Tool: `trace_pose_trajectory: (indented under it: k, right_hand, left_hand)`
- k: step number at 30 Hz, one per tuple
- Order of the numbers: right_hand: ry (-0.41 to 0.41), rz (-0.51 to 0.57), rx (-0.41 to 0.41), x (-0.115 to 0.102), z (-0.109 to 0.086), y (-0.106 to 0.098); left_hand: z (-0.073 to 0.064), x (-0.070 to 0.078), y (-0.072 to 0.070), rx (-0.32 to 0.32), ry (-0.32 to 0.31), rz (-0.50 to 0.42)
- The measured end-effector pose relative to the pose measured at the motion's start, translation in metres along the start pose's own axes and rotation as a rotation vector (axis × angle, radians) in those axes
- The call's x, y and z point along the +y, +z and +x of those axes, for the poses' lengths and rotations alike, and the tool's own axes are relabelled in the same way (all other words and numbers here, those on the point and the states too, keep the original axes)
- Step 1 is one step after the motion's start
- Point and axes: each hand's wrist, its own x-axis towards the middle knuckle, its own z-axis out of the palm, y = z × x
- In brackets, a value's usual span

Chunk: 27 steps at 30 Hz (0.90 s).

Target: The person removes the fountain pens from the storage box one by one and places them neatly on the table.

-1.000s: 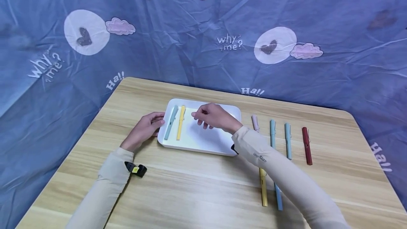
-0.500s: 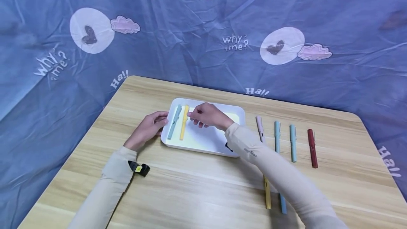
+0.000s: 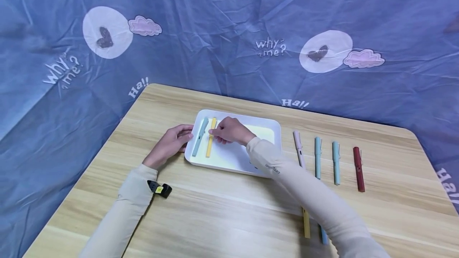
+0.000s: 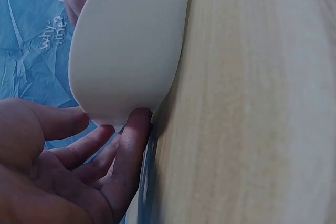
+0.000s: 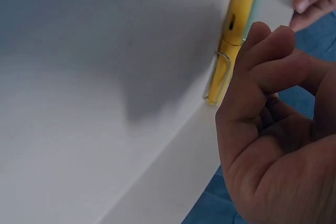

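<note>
A white tray (image 3: 233, 164) holds a teal pen (image 3: 200, 137) and a yellow pen (image 3: 208, 149), side by side at its left end. My left hand (image 3: 170, 143) grips the tray's left end, thumb at the rim and fingers against the outer wall, as the left wrist view shows. Over the tray, my right hand (image 3: 230, 130) has curled fingers and overlaps the yellow pen in the head view. In the right wrist view its fingertips (image 5: 278, 40) are close beside the yellow pen's clip end, with nothing seen between thumb and fingers.
Right of the tray lie a lilac pen (image 3: 298, 146), two light-blue pens (image 3: 317, 156) (image 3: 336, 162) and a dark red pen (image 3: 358, 169). A yellow pen (image 3: 306, 224) and a blue pen (image 3: 324, 235) lie nearer, partly under the right sleeve (image 3: 308, 190). A blue cloth (image 3: 215, 51) hangs behind the table.
My right hand has moved left across the tray until it overlaps the yellow pen. My left hand stays at the tray's left end. The head view has shifted slightly.
</note>
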Motion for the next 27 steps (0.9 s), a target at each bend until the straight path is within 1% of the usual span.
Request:
trace_pose_trajectory:
  k: [7, 12, 21, 27]
  right_hand:
    - [0.006, -0.096, 0.019, 0.001, 0.011, 0.008]
    - [0.0, -0.139, 0.024, 0.002, 0.013, 0.014]
    - [0.026, -0.181, 0.066, -0.002, 0.015, 0.019]
    - [0.049, -0.178, 0.06, -0.003, 0.019, 0.021]
  left_hand:
    - [-0.001, 0.0, -0.001, -0.002, 0.003, -0.005]
    - [-0.002, -0.001, -0.002, -0.003, 0.007, 0.009]
    - [-0.002, 0.001, -0.001, -0.002, 0.01, -0.003]
    - [-0.001, 0.0, 0.0, -0.006, 0.016, -0.007]
